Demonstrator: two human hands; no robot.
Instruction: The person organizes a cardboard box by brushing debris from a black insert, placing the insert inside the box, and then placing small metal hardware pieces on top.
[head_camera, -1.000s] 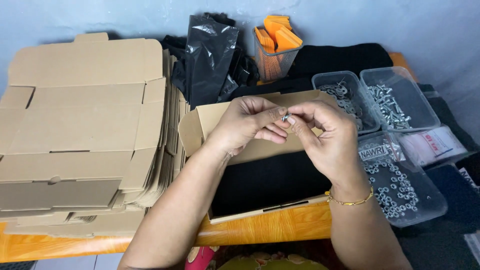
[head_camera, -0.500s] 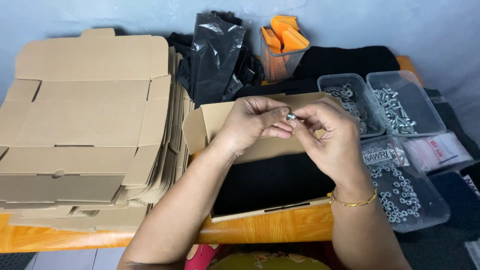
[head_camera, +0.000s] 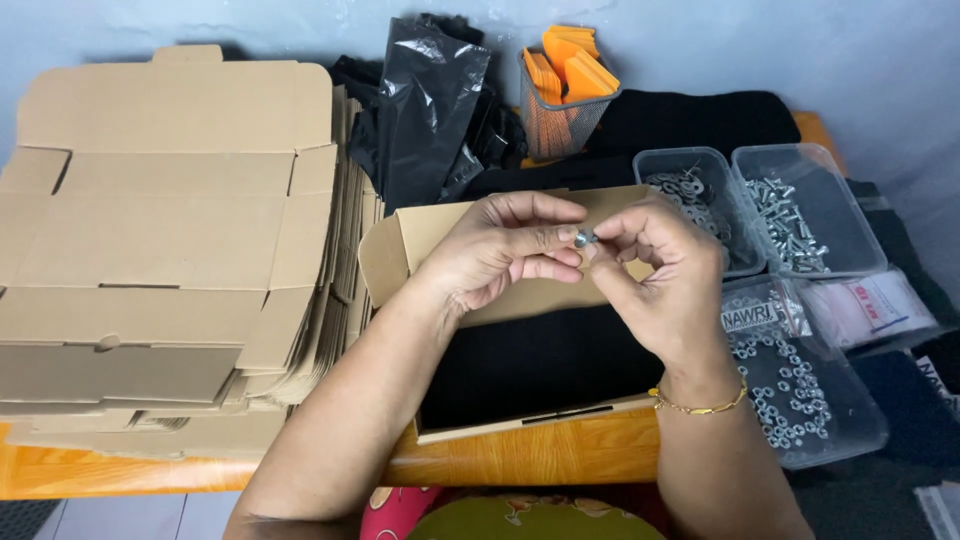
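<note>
Both hands (head_camera: 590, 260) pinch small bolt (head_camera: 583, 239)

2 bare forearms, no sleeves, left hand (head_camera: 500, 255) unadorned, right hand (head_camera: 665, 285) — thin gold chain bracelet (head_camera: 700, 405) at wrist

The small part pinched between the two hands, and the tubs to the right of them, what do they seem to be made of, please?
The small part between the left hand and right hand looks like bright metal: grey and glinting. The tubs look like clear plastic, since their metal hardware shows through the walls.
</note>
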